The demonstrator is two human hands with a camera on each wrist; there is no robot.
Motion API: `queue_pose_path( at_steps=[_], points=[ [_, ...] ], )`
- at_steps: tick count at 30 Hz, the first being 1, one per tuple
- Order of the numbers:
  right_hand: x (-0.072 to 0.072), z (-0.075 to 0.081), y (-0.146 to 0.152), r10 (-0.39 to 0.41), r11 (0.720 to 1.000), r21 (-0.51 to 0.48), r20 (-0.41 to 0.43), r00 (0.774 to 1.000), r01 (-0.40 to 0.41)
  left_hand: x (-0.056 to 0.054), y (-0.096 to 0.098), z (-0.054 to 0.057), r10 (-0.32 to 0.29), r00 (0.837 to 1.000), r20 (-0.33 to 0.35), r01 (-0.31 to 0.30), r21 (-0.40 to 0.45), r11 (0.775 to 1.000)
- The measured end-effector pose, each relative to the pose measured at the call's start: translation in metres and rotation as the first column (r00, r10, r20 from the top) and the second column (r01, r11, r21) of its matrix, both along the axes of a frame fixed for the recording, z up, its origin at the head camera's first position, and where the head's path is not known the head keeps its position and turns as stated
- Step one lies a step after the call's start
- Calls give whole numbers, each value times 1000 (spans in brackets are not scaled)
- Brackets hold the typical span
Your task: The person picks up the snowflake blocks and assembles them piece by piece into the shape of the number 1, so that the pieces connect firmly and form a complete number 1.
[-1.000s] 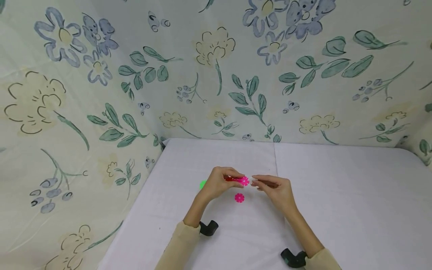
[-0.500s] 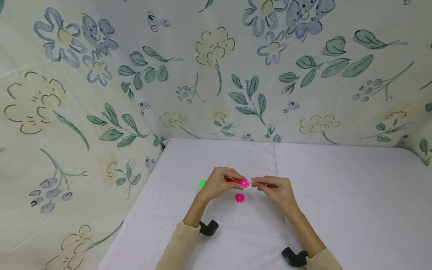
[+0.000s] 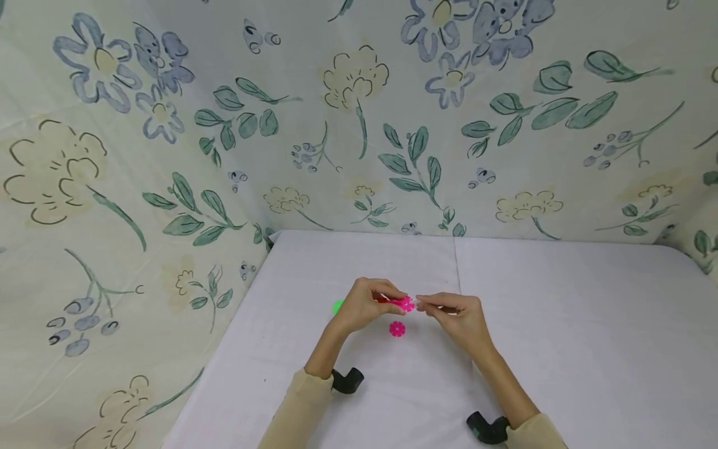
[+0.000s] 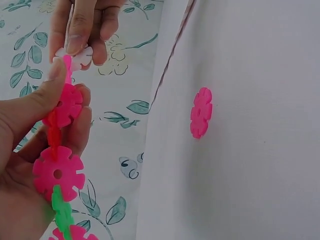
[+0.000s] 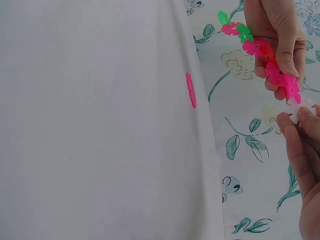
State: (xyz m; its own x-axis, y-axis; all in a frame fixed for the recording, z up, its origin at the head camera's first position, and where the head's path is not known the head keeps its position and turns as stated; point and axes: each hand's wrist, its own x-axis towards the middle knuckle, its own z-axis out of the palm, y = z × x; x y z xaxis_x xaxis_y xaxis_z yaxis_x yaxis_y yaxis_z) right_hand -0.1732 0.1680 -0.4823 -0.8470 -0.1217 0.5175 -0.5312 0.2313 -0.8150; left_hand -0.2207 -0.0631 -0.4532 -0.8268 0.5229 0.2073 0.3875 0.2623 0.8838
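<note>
My left hand (image 3: 361,305) holds a chain of notched, flower-shaped plastic discs (image 4: 70,175), joined edge to edge in pink, red and green. Thumb and fingers pinch it near its pink end. Opposite, my right hand (image 3: 457,318) pinches a white notched disc (image 5: 302,105) between thumb and fingers. In both wrist views the white disc meets the chain's last pink disc (image 5: 292,89), set crosswise to it; how deep the notches sit I cannot tell. The chain's green end (image 3: 338,306) shows behind my left hand in the head view.
One loose pink notched disc (image 3: 397,328) lies on the white tablecloth (image 3: 561,324), just in front of the hands. Beyond the table's back edge hangs a floral curtain (image 3: 314,137). A black camera mount sits at each wrist, the left one (image 3: 349,380) close above the cloth.
My right fingertips have dipped slightly and stay close against the chain's end. The pink end disc has tilted a little. The loose pink disc stays in place.
</note>
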Motion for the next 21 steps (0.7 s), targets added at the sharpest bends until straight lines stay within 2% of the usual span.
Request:
queue_pose_path(
  at_steps=[11, 16, 21],
  points=[
    [0, -2, -2, 22, 999, -26, -15, 1000, -22, 1, -4, 3, -12, 1000, 1, 12, -44, 999],
    [0, -3, -3, 12, 999, -52, 48, 999, -10, 2, -4, 4, -9, 1000, -20, 7, -89, 996],
    [0, -2, -4, -14, 998, -54, 129, 992, 21, 3, 0, 5, -20, 998, -59, 15, -73, 997]
  ],
)
